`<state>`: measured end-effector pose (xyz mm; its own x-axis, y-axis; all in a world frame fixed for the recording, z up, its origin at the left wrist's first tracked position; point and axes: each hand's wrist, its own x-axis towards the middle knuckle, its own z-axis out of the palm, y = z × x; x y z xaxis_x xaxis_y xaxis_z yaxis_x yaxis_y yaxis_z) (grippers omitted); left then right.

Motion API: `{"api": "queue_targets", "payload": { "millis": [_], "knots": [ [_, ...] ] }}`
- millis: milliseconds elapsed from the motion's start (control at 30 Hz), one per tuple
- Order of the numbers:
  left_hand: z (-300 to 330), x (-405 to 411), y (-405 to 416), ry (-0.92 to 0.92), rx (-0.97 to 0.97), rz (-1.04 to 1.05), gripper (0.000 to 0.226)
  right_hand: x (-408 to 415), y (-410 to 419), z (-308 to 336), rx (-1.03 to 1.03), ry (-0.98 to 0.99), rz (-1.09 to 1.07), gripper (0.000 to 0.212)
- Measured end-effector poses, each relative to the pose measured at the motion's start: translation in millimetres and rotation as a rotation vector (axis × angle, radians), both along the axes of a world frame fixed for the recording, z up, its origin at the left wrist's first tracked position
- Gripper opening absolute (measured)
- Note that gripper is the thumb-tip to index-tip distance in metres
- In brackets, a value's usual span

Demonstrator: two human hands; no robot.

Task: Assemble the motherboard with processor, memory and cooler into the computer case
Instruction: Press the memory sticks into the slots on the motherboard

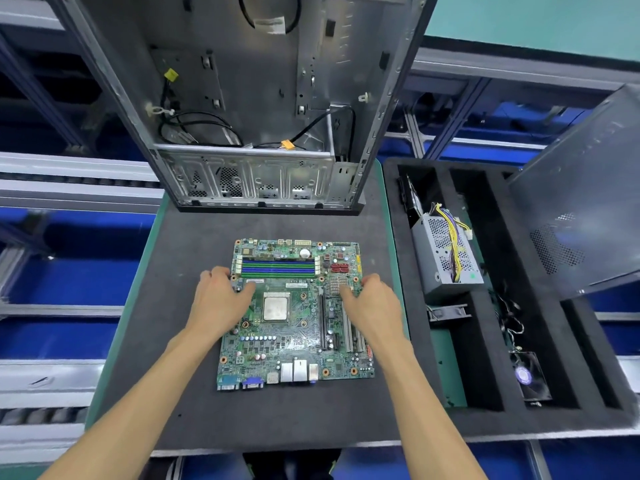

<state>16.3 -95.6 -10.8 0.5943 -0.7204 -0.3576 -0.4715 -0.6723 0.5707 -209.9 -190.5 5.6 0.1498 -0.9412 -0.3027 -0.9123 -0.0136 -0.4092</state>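
Observation:
A green motherboard point(294, 341) lies flat on the dark mat, ports toward me. Its silver processor point(276, 306) sits in the socket at the middle, and green and blue memory slots point(277, 265) run along the far side. My left hand point(221, 299) curls over the board's left edge and grips it. My right hand point(372, 299) grips the right edge beside the small heatsink point(337, 285). The open computer case point(256, 109) stands behind the board, its inside bare except for loose cables. A black cooler fan point(528, 375) lies in the foam tray.
A black foam tray point(485, 341) at the right holds a grey power supply point(446, 251) with yellow wires. The case's side panel point(581, 202) leans over the tray's far right. Conveyor rails and blue bins surround the mat point(166, 306).

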Motion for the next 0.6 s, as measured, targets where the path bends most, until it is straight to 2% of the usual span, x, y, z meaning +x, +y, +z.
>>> {"api": "queue_targets", "payload": {
  "millis": [100,167,233,267,433,600],
  "knots": [
    [5,1,-5,-0.026,0.065,0.001,0.053,-3,0,0,0.004,-0.040,-0.026,0.047],
    [11,-5,-8,-0.182,0.074,-0.027,0.055,-9,-1,2,0.026,-0.092,-0.043,0.047],
    [19,-19,-14,-0.361,-0.019,-0.065,0.055,-17,-3,4,0.030,-0.137,-0.067,0.043],
    [24,-28,-19,-0.394,-0.090,-0.098,0.052,-23,-4,5,0.020,-0.159,-0.084,0.040],
    [36,-94,-58,-0.225,-0.358,-0.382,0.029,-61,-5,8,-0.031,-0.209,-0.186,0.032],
    [36,-159,-91,-0.051,-0.406,-0.627,0.018,-119,-7,8,-0.050,-0.234,-0.301,0.018]
  ]
}}
